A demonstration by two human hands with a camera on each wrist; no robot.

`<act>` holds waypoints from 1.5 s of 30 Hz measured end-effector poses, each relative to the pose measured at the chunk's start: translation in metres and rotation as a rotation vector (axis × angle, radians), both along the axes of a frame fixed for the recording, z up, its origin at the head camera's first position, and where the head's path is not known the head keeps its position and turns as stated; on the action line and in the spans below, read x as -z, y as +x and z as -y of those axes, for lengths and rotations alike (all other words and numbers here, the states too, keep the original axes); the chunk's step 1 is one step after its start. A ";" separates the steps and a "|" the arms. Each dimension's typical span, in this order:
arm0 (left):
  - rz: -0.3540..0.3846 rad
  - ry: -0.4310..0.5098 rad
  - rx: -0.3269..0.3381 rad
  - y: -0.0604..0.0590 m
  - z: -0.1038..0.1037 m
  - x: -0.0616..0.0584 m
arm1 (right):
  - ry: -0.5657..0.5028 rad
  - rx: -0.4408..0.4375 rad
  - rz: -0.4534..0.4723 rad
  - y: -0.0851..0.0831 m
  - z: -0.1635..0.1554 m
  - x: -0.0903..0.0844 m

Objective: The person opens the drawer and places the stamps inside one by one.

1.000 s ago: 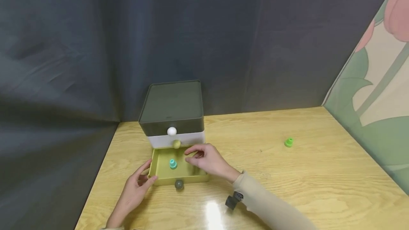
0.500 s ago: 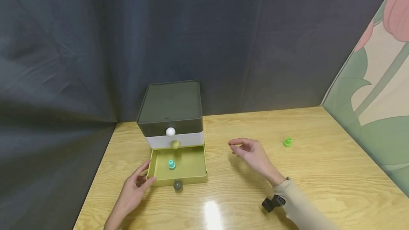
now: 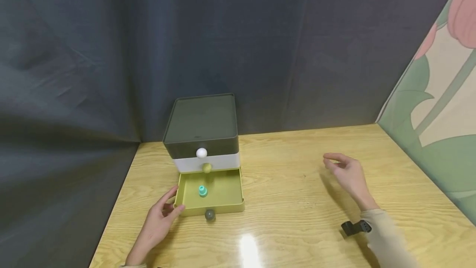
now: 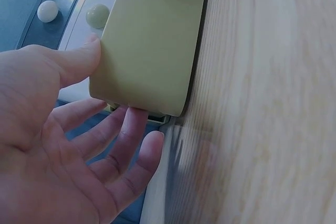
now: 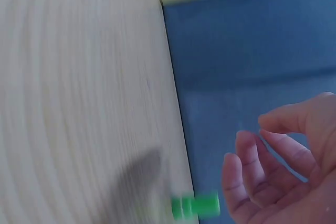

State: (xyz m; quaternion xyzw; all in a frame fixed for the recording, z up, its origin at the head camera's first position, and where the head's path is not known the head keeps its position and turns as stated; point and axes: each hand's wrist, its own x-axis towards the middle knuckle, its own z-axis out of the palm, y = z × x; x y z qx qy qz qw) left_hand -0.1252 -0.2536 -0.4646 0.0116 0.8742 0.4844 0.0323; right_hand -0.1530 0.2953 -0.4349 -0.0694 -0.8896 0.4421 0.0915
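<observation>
My left hand (image 3: 158,222) grips the front left corner of the pulled-out olive drawer (image 3: 228,209), thumb at the top of its front panel, fingers along its side. Inside the drawer stands a small teal stepped, cone-like piece (image 3: 202,191). In the left wrist view the thumb overlaps the rim of the drawer front (image 4: 152,45). My right hand (image 3: 349,177) is over the right part of the table, fingers loosely bent and holding nothing. A small bright green piece (image 5: 197,206) lies near its fingers in the right wrist view; in the head view the hand hides it.
The drawer belongs to a stacked cabinet with a dark top (image 3: 202,117) and a white middle drawer (image 3: 227,161). A dark round knob (image 3: 210,215) juts from the olive front. Behind the wooden table (image 3: 282,226) hangs a dark curtain (image 3: 260,53); a flower-patterned panel (image 3: 446,144) borders the right.
My right hand has moved out of the drawer and across the table to the right, up to the green piece. My left hand stays at the drawer corner.
</observation>
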 end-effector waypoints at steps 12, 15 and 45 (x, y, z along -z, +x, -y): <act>0.027 -0.014 -0.028 0.005 0.001 0.001 | 0.004 0.018 0.160 0.002 -0.050 0.013; 0.002 -0.004 -0.008 0.002 -0.001 0.000 | 0.004 0.020 0.150 -0.002 -0.054 0.016; 0.004 0.020 0.001 0.002 -0.001 -0.001 | -0.027 -0.012 0.128 -0.002 -0.050 0.024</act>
